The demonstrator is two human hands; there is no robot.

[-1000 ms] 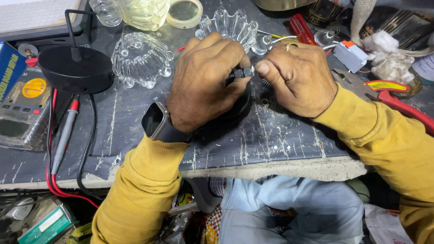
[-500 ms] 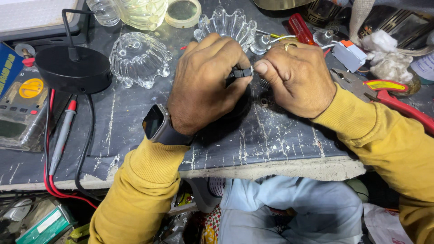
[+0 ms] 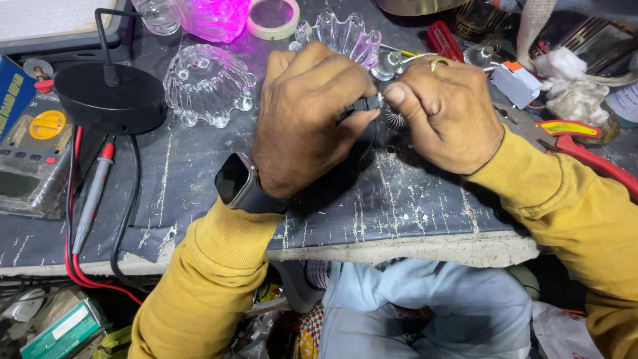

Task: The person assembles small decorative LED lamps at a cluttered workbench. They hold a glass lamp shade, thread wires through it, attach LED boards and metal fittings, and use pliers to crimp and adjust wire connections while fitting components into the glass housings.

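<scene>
Black plug piece (image 3: pixel 366 104) sits at the centre of the view, pinched between both hands over the scratched dark worktop (image 3: pixel 399 199). Left hand (image 3: pixel 309 116) curls over it from 9 o'clock, thumb and forefinger clamped on its body; a dark smartwatch (image 3: pixel 239 183) rides the wrist above a mustard-yellow sleeve (image 3: pixel 206 279). Right hand (image 3: pixel 445 110) meets it from 3 o'clock, thumb tip pressed to the small metal end — a gold ring (image 3: pixel 438 64) shows on one finger. Hands are together, fingertips touching around the piece; what lies under the palms is hidden, though a small ribbed metal part (image 3: pixel 393 119) peeks out just below the right thumb. At 10 o'clock from the hands, a clear fluted glass bowl (image 3: pixel 208 83) stands upside down; a second glass bowl (image 3: pixel 342 33) stands at 12 o'clock, just behind the left knuckles. Farther toward 11 o'clock, a glass piece glowing pink (image 3: pixel 211 16) and a tape roll (image 3: pixel 272 16). At 9 o'clock — a black round base (image 3: pixel 109 100) with a cable, then a multimeter (image 3: pixel 36 156) with red and grey probes (image 3: pixel 93 193) at the left edge. Red-handled pliers (image 3: pixel 585 149) lie at 3 o'clock, near the right sleeve; a small grey box with an orange tab (image 3: pixel 517 81) at 2 o'clock.
</scene>
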